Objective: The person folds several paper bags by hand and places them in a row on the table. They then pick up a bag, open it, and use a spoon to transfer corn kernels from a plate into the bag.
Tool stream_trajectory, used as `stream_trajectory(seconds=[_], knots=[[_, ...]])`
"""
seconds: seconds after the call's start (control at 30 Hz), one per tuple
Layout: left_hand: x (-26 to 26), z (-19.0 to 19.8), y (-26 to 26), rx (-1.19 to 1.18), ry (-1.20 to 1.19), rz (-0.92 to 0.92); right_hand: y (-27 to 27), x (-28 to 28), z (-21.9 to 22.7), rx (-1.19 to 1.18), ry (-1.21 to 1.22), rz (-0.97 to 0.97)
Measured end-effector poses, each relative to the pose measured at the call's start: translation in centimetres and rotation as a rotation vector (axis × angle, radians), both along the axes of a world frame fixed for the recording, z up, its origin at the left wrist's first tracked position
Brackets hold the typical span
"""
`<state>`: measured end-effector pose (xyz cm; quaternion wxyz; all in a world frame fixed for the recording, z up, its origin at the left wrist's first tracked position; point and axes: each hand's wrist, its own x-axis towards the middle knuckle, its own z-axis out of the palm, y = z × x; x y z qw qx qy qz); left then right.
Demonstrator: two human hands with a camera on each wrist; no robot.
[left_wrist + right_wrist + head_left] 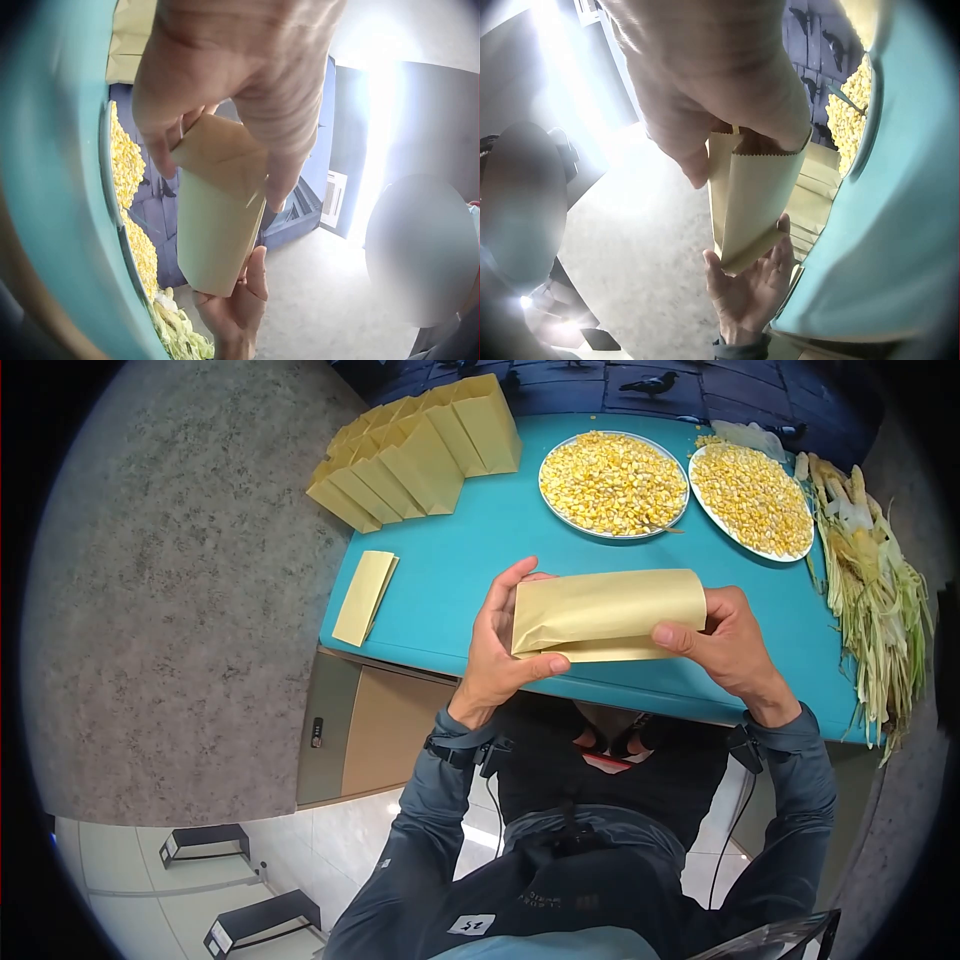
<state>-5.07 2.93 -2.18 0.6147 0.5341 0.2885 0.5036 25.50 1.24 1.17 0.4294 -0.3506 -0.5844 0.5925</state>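
Note:
A tan paper bag (610, 612) lies sideways in the air between both hands, over the table's front edge. The left hand (500, 650) grips its closed bottom end, thumb on the near side and fingers behind. At the zigzag-cut mouth, the right hand (735, 650) holds the bag with its thumb outside and its other fingers inside the opening, as the right wrist view shows. The left wrist view shows the folded bottom of the bag (217, 217) between the left thumb and fingers. In the right wrist view the bag (757, 195) is partly opened out.
Several upright paper bags (415, 455) stand at the table's back left. A flat folded bag (365, 598) lies at the left edge. Two plates of corn kernels (613, 485) (755, 500) sit at the back, with corn husks (870, 580) on the right.

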Motion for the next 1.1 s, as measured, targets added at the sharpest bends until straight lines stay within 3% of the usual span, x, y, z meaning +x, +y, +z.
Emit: stream_trajectory(seconds=[0.27,0.4,0.6,0.7,0.77,0.8,0.87,1.1], knots=[[-1.4,0.9,0.0,0.089,0.319,-0.057,-0.2,0.4,0.5,0.027,-0.023,-0.002],[-2.0,1.9,-0.2,0.033,0.315,-0.066,-0.4,0.9,0.8,0.052,-0.037,0.024],[-2.2,1.4,0.0,0.142,0.391,-0.034,-0.9,0.9,1.1,0.048,-0.076,0.022],[-1.8,1.0,-0.2,-0.045,0.202,0.088,-1.3,1.0,0.9,0.041,-0.093,0.02],[-2.4,1.0,-0.3,-0.149,0.127,-0.051,-1.4,0.7,0.8,0.262,-0.143,-0.032],[-2.6,0.9,-0.3,-0.149,0.125,-0.051,-1.4,0.8,1.1,0.262,-0.145,-0.031],[-3.1,0.5,-0.2,-0.347,0.002,-0.293,-1.3,0.9,1.7,0.687,-0.427,0.059],[-3.7,-0.1,0.7,-0.375,-0.216,-0.407,-2.8,-1.1,2.5,0.843,-0.545,0.177]])
